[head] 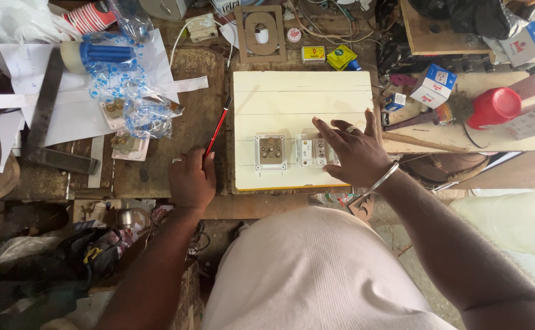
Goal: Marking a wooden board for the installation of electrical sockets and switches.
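On the tabletop (pixel 188 131) lies a cream board (pixel 301 98). The right hand (pixel 353 153), fingers spread, presses a white switch plate (pixel 314 151) beside the socket (pixel 270 151). The left hand (pixel 192 180) pinches a red pencil (pixel 218 127). Both parts sit placed; fixing seems left.

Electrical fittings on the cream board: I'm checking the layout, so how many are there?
2. A socket plate sits left of centre near the board's front edge; a switch plate lies beside it, partly under the right hand, which may hide more.
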